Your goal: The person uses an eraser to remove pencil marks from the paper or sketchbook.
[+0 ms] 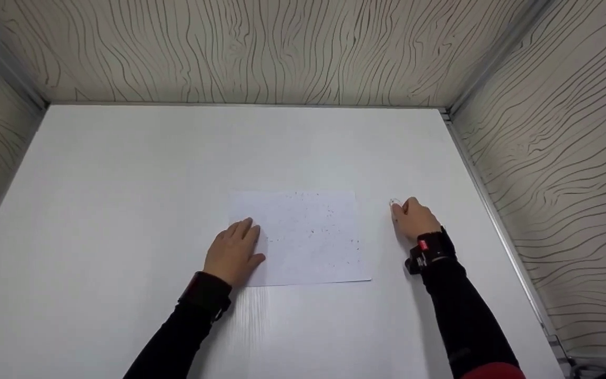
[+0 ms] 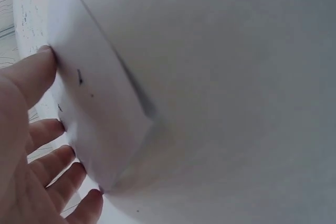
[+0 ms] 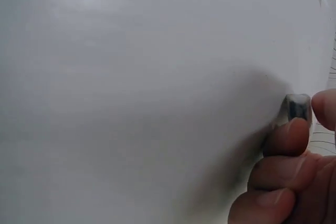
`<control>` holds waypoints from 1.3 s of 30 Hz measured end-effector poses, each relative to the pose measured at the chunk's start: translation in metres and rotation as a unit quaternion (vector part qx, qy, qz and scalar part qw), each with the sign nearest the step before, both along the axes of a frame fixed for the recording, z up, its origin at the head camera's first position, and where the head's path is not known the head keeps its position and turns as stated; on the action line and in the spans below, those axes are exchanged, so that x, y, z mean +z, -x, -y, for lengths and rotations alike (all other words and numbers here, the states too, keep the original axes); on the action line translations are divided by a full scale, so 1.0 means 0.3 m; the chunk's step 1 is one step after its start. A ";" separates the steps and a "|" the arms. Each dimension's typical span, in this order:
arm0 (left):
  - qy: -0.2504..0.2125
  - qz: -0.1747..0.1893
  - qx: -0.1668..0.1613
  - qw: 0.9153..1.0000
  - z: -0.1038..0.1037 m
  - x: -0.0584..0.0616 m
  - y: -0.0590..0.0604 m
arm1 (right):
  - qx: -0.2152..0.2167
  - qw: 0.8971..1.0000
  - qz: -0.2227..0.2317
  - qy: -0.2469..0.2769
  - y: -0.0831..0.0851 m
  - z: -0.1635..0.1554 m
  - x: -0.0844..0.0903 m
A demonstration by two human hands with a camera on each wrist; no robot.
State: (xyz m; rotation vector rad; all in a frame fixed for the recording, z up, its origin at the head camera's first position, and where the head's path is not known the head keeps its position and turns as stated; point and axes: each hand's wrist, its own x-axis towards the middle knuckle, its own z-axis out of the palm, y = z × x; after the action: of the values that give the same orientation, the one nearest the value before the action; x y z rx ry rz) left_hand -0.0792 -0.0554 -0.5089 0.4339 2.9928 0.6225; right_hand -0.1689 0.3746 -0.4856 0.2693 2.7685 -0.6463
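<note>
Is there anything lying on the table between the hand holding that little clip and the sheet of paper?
Nothing visible. The right hand pinches a small clip just right of the paper, with only bare white table between them. The left hand rests flat on the paper's left edge, away from that gap.

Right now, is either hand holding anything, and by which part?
The right hand pinches a small clear object at its sides; the left hand only presses flat on the paper.

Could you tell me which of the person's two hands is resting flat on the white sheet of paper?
The left hand: its open fingers rest on the speckled white paper sheet, whereas the right hand pinches a small clear object beside it.
</note>
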 end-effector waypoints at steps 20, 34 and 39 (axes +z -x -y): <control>-0.138 0.144 0.179 0.963 0.191 -0.191 0.153 | 0.117 0.993 -0.030 -0.009 0.028 0.131 -0.210; -0.194 0.192 0.207 0.940 0.146 -0.177 0.158 | 0.108 0.994 -0.027 0.010 -0.038 0.231 -0.158; -0.222 0.217 0.220 0.925 0.140 -0.182 0.165 | 0.101 0.995 -0.021 0.019 -0.032 0.230 -0.173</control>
State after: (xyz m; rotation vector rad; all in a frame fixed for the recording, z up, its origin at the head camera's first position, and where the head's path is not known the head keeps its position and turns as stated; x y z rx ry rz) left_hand -0.1287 -0.0975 -0.5634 -0.3452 2.5037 1.2506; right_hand -0.1591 0.3055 -0.5374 -0.0318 2.7712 -0.6588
